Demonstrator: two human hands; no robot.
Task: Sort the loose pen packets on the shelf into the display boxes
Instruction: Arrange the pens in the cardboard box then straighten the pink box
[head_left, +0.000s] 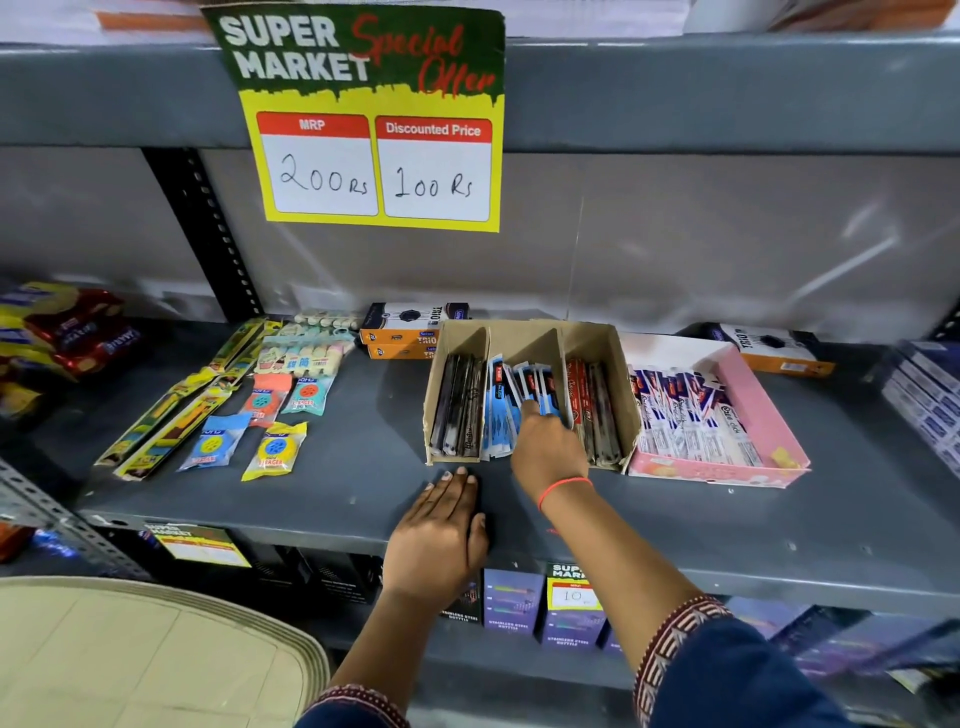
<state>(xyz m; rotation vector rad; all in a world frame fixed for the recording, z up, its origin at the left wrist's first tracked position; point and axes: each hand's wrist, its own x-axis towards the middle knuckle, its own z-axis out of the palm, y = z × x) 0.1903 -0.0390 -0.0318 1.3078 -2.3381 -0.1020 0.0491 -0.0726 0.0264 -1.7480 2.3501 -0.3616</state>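
A brown cardboard display box (613, 364) with three compartments stands on the grey shelf (363, 467). Its left compartment holds dark pen packets (457, 410), the middle one blue pen packets (501, 415), the right one red pen packets (592, 405). My right hand (548, 452) reaches into the middle compartment, fingers among the blue packets; I cannot tell whether it grips one. My left hand (441, 530) lies flat on the shelf just in front of the box, fingers together, holding nothing. A pink display box (763, 410) to the right holds white and blue pen packets (691, 415).
Left on the shelf lie long yellow packets (171, 410), small eraser packets (265, 431) and pastel items (306, 353). Orange and black boxes (410, 332) stand behind the display box, another (774, 348) at back right. A price sign (374, 119) hangs from the shelf above.
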